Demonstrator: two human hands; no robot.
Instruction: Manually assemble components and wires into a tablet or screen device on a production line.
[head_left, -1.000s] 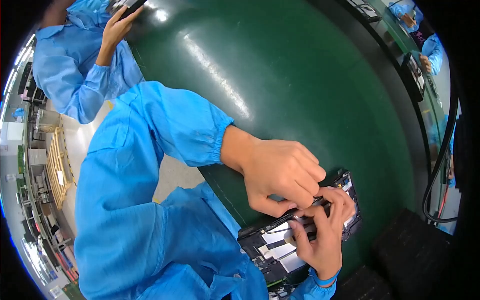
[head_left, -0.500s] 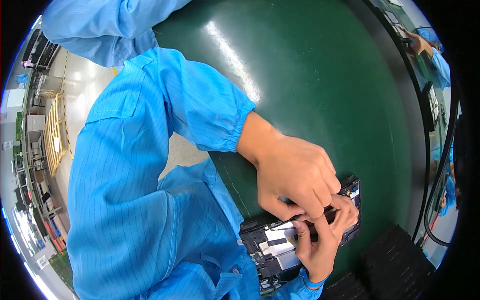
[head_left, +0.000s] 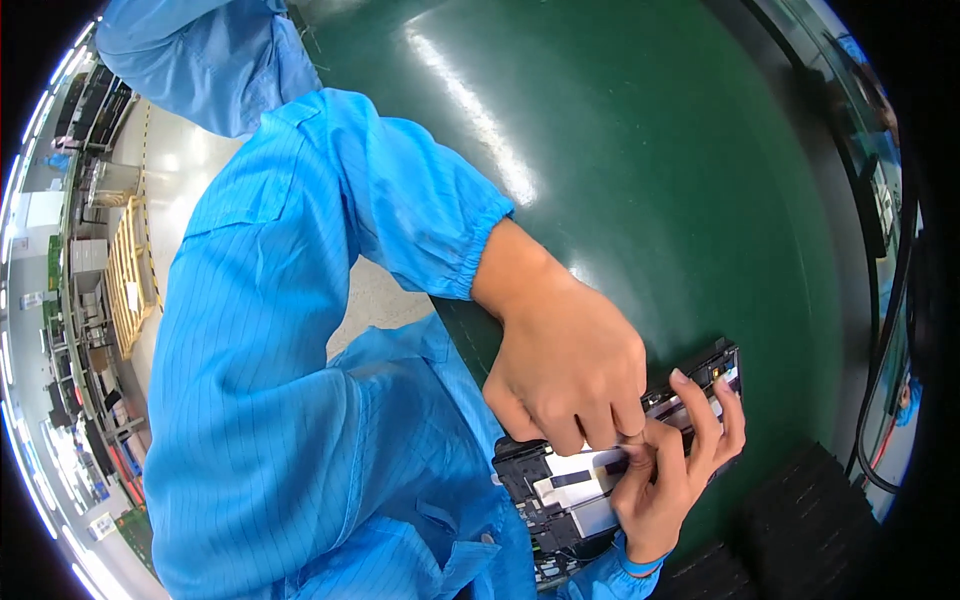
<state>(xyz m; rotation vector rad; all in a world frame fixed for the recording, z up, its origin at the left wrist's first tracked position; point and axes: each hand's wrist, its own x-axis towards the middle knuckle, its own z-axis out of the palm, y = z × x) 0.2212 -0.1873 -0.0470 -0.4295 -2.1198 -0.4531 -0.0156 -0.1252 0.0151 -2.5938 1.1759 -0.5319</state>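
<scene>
opened black device [head_left: 578,480] with white panels [head_left: 598,517] inside lies on the green tabletop [head_left: 640,200], close to the wearer's blue smock [head_left: 265,330]. just beyond the device's lower right side sit dark, ridged blocks [head_left: 805,525]; farther off to its right a thick black cable [head_left: 882,370] curves down. above the device the tabletop stretches away, a streak of reflected light on it. well apart from the device, up and to the left, is another person's blue garment [head_left: 200,60], and far to the left of the device a slatted wooden frame [head_left: 127,285] stands on the pale floor [head_left: 178,170].

what blocks the view of the device is the hands themselves. the left hand [head_left: 575,360] comes in from the device's upper left and hides part of its upper edge; its fingers are curled in, tips down at the middle of the device. the right hand [head_left: 675,470] reaches in from the device's lower side, thumb and forefinger bent close to the left fingertips, the other fingers spread over its right end. so the device lies beneath both hands. whether either one pinches a small part i cannot tell; the fingers hide it.
</scene>
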